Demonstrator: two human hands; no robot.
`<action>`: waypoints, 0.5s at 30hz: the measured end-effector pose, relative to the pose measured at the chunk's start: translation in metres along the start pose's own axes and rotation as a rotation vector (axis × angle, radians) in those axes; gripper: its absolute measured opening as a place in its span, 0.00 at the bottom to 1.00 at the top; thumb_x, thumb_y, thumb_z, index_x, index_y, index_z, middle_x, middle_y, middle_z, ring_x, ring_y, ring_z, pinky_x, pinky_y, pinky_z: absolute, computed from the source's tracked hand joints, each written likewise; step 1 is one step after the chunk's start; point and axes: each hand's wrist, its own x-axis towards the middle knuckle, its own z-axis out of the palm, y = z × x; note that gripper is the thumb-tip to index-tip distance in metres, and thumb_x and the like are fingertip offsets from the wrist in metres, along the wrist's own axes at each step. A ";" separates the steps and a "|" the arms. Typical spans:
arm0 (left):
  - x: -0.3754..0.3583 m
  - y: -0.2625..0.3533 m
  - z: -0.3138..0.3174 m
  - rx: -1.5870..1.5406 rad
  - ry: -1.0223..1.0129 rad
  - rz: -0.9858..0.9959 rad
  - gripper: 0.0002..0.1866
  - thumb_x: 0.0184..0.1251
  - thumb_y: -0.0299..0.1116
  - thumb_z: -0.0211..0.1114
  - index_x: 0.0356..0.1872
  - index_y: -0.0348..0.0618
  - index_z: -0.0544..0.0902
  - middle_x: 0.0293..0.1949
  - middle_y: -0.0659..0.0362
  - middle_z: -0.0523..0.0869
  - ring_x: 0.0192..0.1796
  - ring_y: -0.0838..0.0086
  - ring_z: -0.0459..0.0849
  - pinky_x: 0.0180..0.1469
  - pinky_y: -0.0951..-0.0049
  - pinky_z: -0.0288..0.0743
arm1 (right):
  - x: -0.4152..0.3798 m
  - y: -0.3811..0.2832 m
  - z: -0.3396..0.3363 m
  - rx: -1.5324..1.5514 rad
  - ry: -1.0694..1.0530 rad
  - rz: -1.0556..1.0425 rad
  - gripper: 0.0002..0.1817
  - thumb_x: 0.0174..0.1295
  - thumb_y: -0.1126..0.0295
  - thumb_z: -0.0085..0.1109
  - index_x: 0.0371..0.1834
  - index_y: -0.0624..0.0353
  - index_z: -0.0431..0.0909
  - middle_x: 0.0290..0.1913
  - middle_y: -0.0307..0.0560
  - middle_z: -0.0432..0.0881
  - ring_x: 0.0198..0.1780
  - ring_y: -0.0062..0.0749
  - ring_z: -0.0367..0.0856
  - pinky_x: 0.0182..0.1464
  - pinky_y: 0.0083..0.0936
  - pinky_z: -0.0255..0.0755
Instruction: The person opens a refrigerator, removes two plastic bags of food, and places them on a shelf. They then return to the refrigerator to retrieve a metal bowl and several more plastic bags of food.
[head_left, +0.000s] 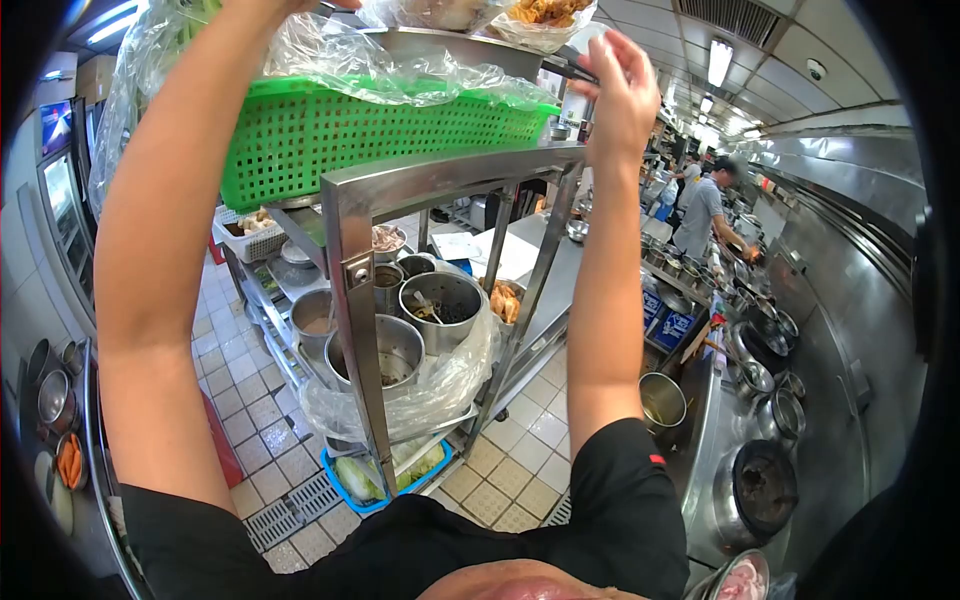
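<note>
Both my arms reach up to the top of a metal rack [440, 172]. My right hand [622, 90] has its thumb and fingers around the dark end of a metal pan [455, 52]. A bag of brown food [548, 14] sits at the pan's top right. My left hand [320, 4] is mostly cut off by the upper frame edge, so its grip is hidden. Below the pan is a green perforated basket [380, 135] partly covered by clear plastic wrap [350, 60].
Steel pots [440, 310] stand on the rack's lower shelf, above a blue-rimmed tray of leafy vegetables [360, 480]. A counter with several pans [735, 490] runs along the right. A co-worker in grey [700, 215] stands farther back. Tiled floor [490, 480] lies around the rack.
</note>
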 end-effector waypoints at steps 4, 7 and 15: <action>0.023 -0.013 0.028 -0.095 -0.276 -0.093 0.31 0.69 0.54 0.43 0.59 0.37 0.72 0.61 0.44 0.72 0.56 0.56 0.77 0.55 0.54 0.72 | 0.082 0.037 -0.003 -0.100 -0.069 0.288 0.39 0.48 0.55 0.69 0.62 0.61 0.65 0.57 0.54 0.69 0.54 0.39 0.71 0.42 0.33 0.74; 0.029 -0.019 0.038 -0.298 -0.574 -0.054 0.29 0.71 0.52 0.42 0.57 0.39 0.74 0.55 0.51 0.80 0.54 0.66 0.80 0.54 0.60 0.74 | 0.106 0.054 0.001 -0.016 -0.207 0.491 0.37 0.49 0.56 0.68 0.61 0.61 0.66 0.58 0.53 0.69 0.53 0.39 0.72 0.43 0.32 0.72; 0.023 -0.016 0.051 -0.309 -0.446 -0.015 0.26 0.72 0.50 0.39 0.60 0.46 0.75 0.46 0.60 0.84 0.39 0.76 0.83 0.42 0.74 0.77 | 0.085 0.054 -0.002 0.118 -0.251 0.462 0.23 0.57 0.56 0.53 0.52 0.57 0.72 0.50 0.53 0.77 0.46 0.38 0.80 0.44 0.29 0.76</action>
